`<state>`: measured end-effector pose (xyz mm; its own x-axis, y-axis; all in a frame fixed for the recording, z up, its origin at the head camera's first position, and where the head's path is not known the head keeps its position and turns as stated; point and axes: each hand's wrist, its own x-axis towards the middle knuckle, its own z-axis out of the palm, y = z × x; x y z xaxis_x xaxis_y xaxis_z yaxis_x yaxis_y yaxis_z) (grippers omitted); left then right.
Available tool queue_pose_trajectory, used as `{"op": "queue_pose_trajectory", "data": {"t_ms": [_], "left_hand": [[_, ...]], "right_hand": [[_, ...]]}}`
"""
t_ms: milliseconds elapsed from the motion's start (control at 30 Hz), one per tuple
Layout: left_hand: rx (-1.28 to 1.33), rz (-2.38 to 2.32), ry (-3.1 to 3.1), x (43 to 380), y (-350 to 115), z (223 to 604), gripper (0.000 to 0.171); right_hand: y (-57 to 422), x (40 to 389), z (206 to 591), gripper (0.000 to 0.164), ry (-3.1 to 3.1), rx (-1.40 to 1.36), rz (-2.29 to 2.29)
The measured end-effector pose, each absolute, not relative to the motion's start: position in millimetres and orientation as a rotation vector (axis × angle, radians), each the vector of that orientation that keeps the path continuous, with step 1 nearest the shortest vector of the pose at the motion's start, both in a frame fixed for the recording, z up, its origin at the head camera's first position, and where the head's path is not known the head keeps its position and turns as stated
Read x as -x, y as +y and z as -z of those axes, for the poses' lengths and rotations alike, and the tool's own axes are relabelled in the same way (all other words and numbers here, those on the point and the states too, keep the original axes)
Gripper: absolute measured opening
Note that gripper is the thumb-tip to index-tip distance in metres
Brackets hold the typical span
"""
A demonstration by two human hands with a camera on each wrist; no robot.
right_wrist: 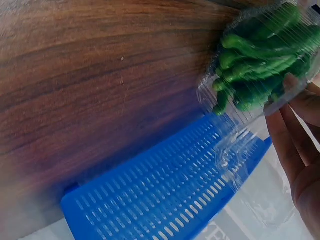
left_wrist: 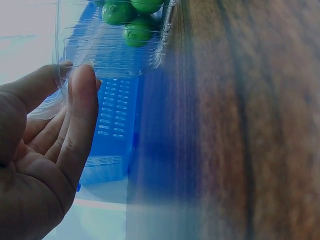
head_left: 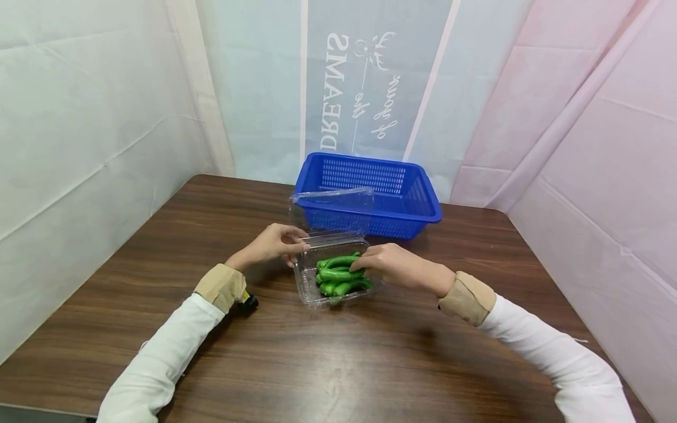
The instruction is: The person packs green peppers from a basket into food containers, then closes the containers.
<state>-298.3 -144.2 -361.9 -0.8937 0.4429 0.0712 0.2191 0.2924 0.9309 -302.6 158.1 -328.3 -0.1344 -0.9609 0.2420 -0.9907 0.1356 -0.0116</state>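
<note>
A clear plastic clamshell box [head_left: 304, 288] rests on the table with its lid [head_left: 333, 202] raised at the far side. Inside lie several slim, curved green vegetables [head_left: 338, 275], shaped like small cucumbers or long peppers. My left hand [head_left: 275, 244] pinches the box's far left corner between thumb and fingers; the left wrist view shows this hand [left_wrist: 55, 130] at the plastic edge. Over the box's right side, my right hand [head_left: 391, 263] pinches the topmost vegetable with its fingertips, partly covering it. In the right wrist view, its thumb [right_wrist: 290, 82] lies against the vegetables.
A blue perforated plastic basket [head_left: 428, 205] stands right behind the box, partly seen through the raised lid. Underneath is a dark wood-grain table [head_left: 338, 364]. A small black object [head_left: 248, 304] sits by the left wrist. Hanging cloths [head_left: 264, 88] enclose the back and sides.
</note>
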Motion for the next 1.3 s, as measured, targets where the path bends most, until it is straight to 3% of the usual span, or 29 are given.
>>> {"op": "queue_pose_trajectory", "data": {"t_ms": [533,800,1067,1300], "left_hand": [[-0.615,-1.629,2.401,307,-143,373,0.041],[-0.607,-1.617,2.348,300,-138,352,0.039],[-0.614,-1.595,2.35,299,-133,346,0.036],[-0.656,-1.591,2.4,304,-124,347,0.032]], "right_hand": [[158,311,321,0.022,-2.184,-1.895,-0.354],[155,327,291,0.014,-1.922,-1.546,-0.458],[157,346,279,0.034,-2.035,-1.255,-0.366],[165,346,278,0.02,-2.067,-1.261,-0.433]]}}
